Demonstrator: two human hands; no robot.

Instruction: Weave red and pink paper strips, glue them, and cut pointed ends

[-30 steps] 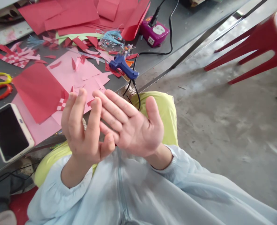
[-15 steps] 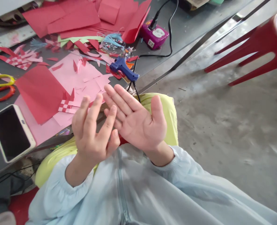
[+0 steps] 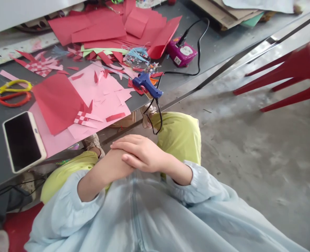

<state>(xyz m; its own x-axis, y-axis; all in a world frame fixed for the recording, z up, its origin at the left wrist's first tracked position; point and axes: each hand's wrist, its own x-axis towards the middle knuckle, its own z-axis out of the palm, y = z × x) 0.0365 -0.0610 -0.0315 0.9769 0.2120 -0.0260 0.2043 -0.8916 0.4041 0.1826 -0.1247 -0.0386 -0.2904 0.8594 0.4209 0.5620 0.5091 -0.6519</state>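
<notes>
In front of my jacket, low over my lap, my right hand (image 3: 141,154) lies across the back of my left hand (image 3: 115,162). The right fingers are stretched out side by side, with the thumb a little apart, and no object shows in them. My left fingers are hidden underneath. On the table above, the nearest things are pink paper sheets (image 3: 53,147), a small red and pink woven paper piece (image 3: 81,118) and a red paper sheet (image 3: 56,103). A blue glue gun (image 3: 147,85) lies at the table's edge, its cord hanging down.
At the left lie a phone (image 3: 23,141) and yellow and orange scissors (image 3: 14,92). Red paper (image 3: 99,31) is piled behind, beside a purple power socket (image 3: 181,52) with a black cord. A red stool (image 3: 296,66) stands on the floor at right.
My hands were apart and raised, the right palm turned up. They have come down together, the right now over the left. The view has shifted slightly, while the table things stay put.
</notes>
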